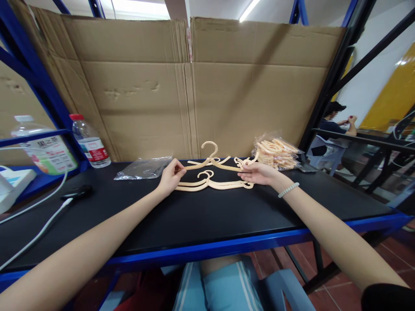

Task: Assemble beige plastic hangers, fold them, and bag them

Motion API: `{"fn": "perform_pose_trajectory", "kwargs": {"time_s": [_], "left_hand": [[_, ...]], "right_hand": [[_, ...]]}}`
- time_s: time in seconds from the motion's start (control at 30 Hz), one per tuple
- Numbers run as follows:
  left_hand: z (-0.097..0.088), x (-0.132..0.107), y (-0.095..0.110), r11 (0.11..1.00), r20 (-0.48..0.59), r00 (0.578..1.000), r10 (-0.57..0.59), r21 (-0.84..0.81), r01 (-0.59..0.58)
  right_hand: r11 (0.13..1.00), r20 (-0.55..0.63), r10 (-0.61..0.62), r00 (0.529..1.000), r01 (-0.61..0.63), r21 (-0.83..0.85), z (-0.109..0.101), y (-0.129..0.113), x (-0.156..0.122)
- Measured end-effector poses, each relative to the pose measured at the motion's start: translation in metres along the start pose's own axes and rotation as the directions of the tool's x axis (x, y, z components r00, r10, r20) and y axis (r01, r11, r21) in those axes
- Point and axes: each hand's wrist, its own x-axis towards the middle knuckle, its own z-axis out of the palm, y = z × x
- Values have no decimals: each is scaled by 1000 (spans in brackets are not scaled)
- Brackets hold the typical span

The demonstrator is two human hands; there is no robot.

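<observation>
A cream plastic clothes hanger (211,159) is held up by its two ends, its hook pointing upward. My left hand (171,176) pinches the left end between thumb and fingers. My right hand (257,173) grips the right end, palm partly turned up, a beaded bracelet on the wrist. Just in front, a pair of overlapping hangers (207,183) lies on the black tabletop. More cream hanger parts (227,159) lie behind the held one, partly hidden by it and by my right hand.
Left of my hands lies a clear plastic bag (142,168); a bagged bundle of hangers (277,151) sits at the back right by a phone (307,168). A water bottle (90,142) and a white cable (39,235) are on the left. Cardboard (253,86) walls the back. A person (337,123) sits far right.
</observation>
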Motion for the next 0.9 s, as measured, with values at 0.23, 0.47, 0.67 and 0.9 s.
{"fn": "perform_pose_trajectory", "kwargs": {"time_s": [0.23,0.47,0.67,0.9], "left_hand": [[0,0,1,999,-2,1000,-1,-45,1],[1,0,-1,998,-7,1000,0,-55,0],[1,0,-4,999,-12,1000,-10,-42,10],[1,1,-5,999,-10,1000,-24,-45,24]], "right_hand": [[1000,19,-18,1000,19,-22,2,0,-1],[996,2,-82,997,82,-37,5,2,0],[980,-48,-199,979,198,-33,-1,-2,3],[966,-71,-257,964,253,-59,-4,-3,3]]}}
